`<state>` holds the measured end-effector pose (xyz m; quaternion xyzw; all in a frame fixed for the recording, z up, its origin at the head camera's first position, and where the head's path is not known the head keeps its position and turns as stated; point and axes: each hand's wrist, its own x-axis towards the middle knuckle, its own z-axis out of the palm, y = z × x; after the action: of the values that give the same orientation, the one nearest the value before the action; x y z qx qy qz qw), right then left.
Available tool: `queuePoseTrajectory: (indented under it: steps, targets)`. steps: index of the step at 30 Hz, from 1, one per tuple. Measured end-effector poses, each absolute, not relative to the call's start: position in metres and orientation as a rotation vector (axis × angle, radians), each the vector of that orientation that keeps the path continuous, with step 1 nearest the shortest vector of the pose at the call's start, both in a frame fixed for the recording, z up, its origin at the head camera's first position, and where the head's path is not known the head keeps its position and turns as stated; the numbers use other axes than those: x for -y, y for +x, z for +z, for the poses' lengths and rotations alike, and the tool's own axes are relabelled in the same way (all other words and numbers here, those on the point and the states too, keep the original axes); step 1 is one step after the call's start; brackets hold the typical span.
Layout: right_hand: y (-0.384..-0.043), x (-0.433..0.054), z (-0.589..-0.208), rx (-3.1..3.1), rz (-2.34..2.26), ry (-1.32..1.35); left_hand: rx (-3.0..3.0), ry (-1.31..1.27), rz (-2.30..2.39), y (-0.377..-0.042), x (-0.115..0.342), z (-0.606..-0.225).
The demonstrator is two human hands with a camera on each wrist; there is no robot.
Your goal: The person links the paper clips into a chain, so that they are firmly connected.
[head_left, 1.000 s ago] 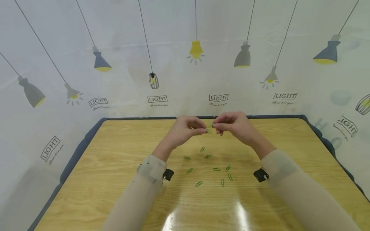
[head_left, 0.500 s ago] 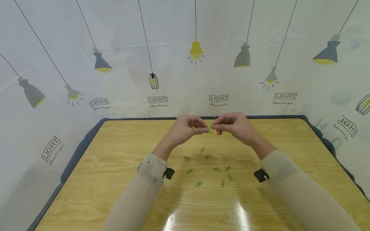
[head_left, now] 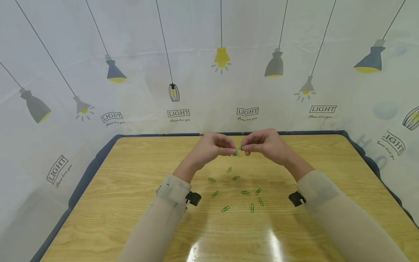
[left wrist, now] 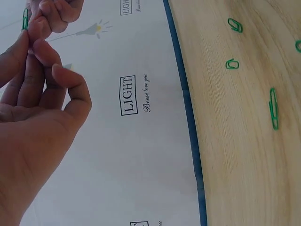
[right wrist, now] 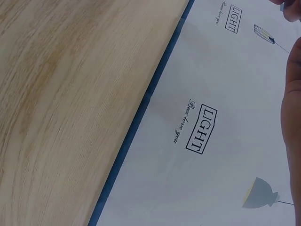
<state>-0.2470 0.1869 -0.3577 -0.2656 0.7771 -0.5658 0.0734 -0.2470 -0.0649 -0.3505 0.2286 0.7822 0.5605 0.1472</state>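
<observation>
Both hands meet above the far part of the wooden table, fingertips close together. My left hand point(head_left: 211, 151) pinches a green paper clip point(head_left: 238, 153) between thumb and index finger; its free end points down. Between the thumb and fingers of my right hand point(head_left: 268, 146) is a second green paper clip point(head_left: 240, 148), mostly covered by the fingertips. The two clips overlap in the head view. In the left wrist view a green clip point(left wrist: 25, 20) stands upright at the fingertips. The right wrist view catches only the edge of the right hand point(right wrist: 292, 108).
Several loose green paper clips lie scattered on the wooden table point(head_left: 137, 189) below the hands, such as one paper clip point(head_left: 229, 170) towards the back and another paper clip point(head_left: 225, 209) nearer the front. A wall covering point(head_left: 203, 80) printed with lamps rises behind the table's dark edge.
Both hands have come down slightly, keeping their pinches. The clip in the left hand hangs more steeply, and the two clips have come together. The clips on the table have not moved.
</observation>
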Motion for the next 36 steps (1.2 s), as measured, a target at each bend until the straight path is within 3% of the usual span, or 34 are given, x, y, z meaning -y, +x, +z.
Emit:
queuePoseTrajectory:
  steps: [36]
  targets:
    - [-0.2451,-0.1854,-0.3616,-2.127,-1.751,-0.842,-2.120,0.716,1.666,-0.2444,0.0603,-0.3531]
